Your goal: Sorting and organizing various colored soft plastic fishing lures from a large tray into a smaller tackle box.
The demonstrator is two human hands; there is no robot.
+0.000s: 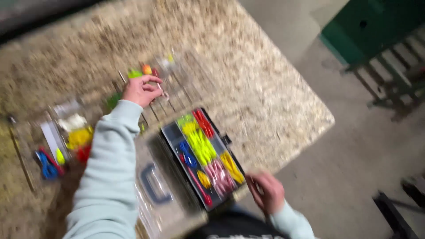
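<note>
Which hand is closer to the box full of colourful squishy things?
The right hand. It sits just beside the near corner of the open box, though blur hides whether they touch. The left hand is stretched farther away, over a clear tray beyond the box.

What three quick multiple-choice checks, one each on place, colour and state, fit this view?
1. Where is the left hand?
A. Over the clear tray beyond the open box
B. Inside the open box
C. On the floor

2. What colour are the sleeves?
A. Red
B. Pale blue-grey
C. Black

3. What state is the box in?
A. Lid shut
B. Open, pieces showing
C. Upside down

Answers:
1 A, the hand reaches past the box.
2 B, both arms show it.
3 B, coloured pieces are visible in the compartments.
</note>
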